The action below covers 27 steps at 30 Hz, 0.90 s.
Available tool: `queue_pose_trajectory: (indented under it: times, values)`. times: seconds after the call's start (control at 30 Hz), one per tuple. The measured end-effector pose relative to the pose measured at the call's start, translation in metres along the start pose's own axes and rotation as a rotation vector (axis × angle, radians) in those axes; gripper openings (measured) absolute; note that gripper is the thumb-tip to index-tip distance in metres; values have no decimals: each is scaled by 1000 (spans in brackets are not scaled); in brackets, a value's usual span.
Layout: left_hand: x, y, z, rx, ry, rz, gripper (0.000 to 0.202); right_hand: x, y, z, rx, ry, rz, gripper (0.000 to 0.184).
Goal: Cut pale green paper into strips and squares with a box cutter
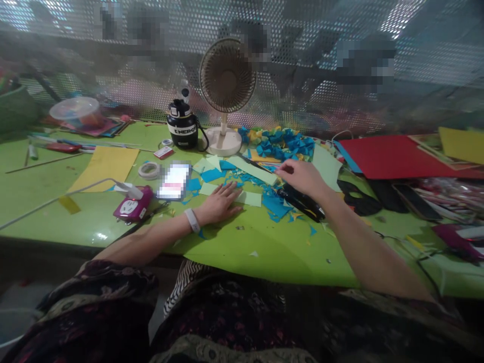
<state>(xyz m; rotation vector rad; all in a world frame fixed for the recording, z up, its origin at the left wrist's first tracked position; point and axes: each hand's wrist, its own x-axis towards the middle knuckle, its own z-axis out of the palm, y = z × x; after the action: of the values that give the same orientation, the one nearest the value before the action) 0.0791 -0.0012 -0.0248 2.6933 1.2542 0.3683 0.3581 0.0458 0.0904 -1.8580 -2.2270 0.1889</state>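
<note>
We see: left hand (221, 204) flat, open by pale green paper strip (249, 198) | right hand (300, 177) half-curled, empty, over black tool (300, 201) | folded blue paper pieces (285, 143) piled, blue scraps (274, 204) strewn

"ENERGY" on the black flask (182, 129) (white band).

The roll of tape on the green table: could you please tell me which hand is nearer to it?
The left hand. It lies to the right of the roll of tape in the head view, past the phone; the right hand is much farther right.
</note>
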Motion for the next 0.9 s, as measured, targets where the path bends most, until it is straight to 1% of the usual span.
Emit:
queue_pose_trajectory:
  times: [0.1,0.2,0.27,0.33,0.43,0.57,0.63,0.8,0.87,0.9]
  values:
    - [1,-1,0,6,-8,-7,67,39,1,6,-157,-40,-1,24]
    - [2,-1,0,-3,-8,-21,65,76,-6,20,-243,-158,6,23]
    - [3,-1,-1,-19,13,-25,63,94,-14,31,-270,-238,26,25]
    - [4,-1,-2,-38,47,-33,59,105,-21,41,-290,-289,49,27]
    - [7,-3,-5,-51,77,-48,55,116,-27,52,-313,-344,66,31]
    - [14,-7,-7,-56,85,-40,57,126,-28,55,-352,-394,57,34]
    - [17,-11,-5,-66,97,-27,56,129,-28,54,-373,-384,53,40]
    - [23,-18,2,-145,124,-1,49,127,-30,52,-391,-303,16,56]
    - [25,-20,4,-179,140,-1,46,125,-29,54,-382,-309,13,60]
    - [26,-21,6,-193,148,-7,45,124,-29,55,-377,-318,13,59]
